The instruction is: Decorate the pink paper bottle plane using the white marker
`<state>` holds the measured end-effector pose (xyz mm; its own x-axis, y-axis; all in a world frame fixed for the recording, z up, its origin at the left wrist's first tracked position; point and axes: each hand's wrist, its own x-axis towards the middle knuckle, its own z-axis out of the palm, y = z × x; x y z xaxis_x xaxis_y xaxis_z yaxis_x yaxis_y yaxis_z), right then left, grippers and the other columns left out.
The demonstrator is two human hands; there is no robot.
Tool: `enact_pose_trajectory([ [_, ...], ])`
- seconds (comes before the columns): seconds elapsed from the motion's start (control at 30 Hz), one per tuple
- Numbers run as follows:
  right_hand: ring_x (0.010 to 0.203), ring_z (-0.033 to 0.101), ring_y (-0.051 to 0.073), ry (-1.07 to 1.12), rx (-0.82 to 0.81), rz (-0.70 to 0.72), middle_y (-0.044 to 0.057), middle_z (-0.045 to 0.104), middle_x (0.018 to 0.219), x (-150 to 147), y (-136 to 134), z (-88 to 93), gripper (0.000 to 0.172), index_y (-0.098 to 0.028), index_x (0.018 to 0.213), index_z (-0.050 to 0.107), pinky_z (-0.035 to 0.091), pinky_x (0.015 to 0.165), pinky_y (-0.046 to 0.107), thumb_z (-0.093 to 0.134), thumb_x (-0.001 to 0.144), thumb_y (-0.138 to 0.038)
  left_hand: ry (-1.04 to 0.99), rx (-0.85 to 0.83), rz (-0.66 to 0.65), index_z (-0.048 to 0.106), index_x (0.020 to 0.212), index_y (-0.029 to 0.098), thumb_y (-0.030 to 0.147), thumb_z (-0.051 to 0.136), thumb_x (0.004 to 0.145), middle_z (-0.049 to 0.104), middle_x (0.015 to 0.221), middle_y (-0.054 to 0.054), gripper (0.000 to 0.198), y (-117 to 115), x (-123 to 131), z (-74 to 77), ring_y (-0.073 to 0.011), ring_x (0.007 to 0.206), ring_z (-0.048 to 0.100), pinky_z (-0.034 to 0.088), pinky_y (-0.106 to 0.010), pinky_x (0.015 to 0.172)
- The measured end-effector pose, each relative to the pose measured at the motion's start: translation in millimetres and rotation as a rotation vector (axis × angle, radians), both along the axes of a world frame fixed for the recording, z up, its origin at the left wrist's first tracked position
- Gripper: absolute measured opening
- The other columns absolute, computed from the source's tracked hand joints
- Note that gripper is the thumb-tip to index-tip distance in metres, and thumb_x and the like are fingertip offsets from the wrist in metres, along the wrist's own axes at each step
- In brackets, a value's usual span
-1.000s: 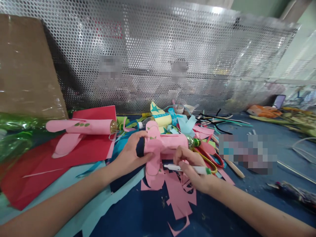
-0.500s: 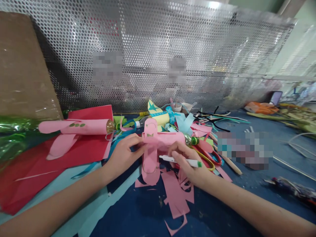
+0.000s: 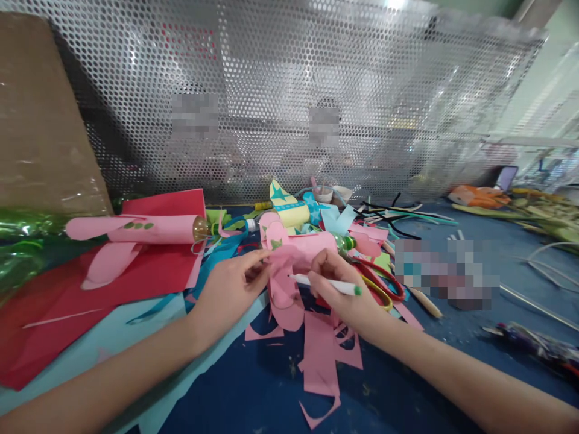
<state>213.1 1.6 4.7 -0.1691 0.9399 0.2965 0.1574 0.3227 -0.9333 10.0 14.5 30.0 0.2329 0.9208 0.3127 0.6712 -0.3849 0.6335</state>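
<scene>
My left hand [image 3: 230,280] pinches the rear end of a pink paper airplane [image 3: 286,288], built round a green bottle whose neck [image 3: 346,242] points right. Green shapes mark its upper wing. In the fingers of my right hand [image 3: 342,278] is a white marker [image 3: 335,286] with a green end, its tip at the lower wing. Whether the tip touches the paper I cannot tell. Just right of that hand lie scissors [image 3: 392,288] with red and yellow handles. Below the airplane are pink paper scraps [image 3: 319,355].
Another pink paper airplane [image 3: 156,230] rests on red paper [image 3: 167,274] at left, beside green bottles [image 3: 20,259]. Behind my hands lies a yellow airplane [image 3: 294,215] with blue stars. A perforated metal screen [image 3: 271,90] closes off the back. Thin strips [image 3: 407,212] lie at right.
The airplane in my left hand has turned slightly, with its bottle neck moving up and left. The marker has shifted a little up and left along with my right hand.
</scene>
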Motion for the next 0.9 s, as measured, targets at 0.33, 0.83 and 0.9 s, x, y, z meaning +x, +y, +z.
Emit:
enact_pose_trajectory([
  [0.33, 0.064, 0.047, 0.012, 0.06, 0.082, 0.047, -0.004, 0.048, 0.071, -1, 1, -0.2, 0.016, -0.022, 0.078, 0.047, 0.037, 0.059, 0.026, 0.056, 0.09, -0.029, -0.186, -0.075, 0.015, 0.062, 0.113, 0.023, 0.037, 0.059, 0.084, 0.075, 0.08, 0.0, 0.033, 4, 0, -9.0, -0.0206, 0.076, 0.073, 0.057, -0.03, 0.069],
  [0.83, 0.071, 0.047, 0.017, 0.08, 0.038, -0.099, -0.001, 0.047, 0.07, 2, 9, 7.5, 0.02, -0.023, 0.07, 0.044, 0.041, 0.067, 0.028, 0.048, 0.088, -0.033, -0.348, -0.255, 0.036, 0.053, 0.115, 0.021, 0.025, 0.062, 0.074, 0.064, 0.086, -0.002, 0.042, 8, 8, -7.0, -0.0205, 0.078, 0.071, 0.058, -0.036, 0.073],
  [0.9, 0.071, 0.046, 0.017, 0.095, 0.046, -0.104, -0.001, 0.046, 0.07, 2, 10, 7.9, 0.023, -0.023, 0.07, 0.044, 0.042, 0.067, 0.028, 0.047, 0.089, -0.036, -0.427, -0.309, 0.06, 0.053, 0.112, 0.021, 0.025, 0.065, 0.073, 0.064, 0.084, -0.001, 0.041, 10, 10, -4.8, -0.0201, 0.076, 0.07, 0.058, -0.036, 0.073],
])
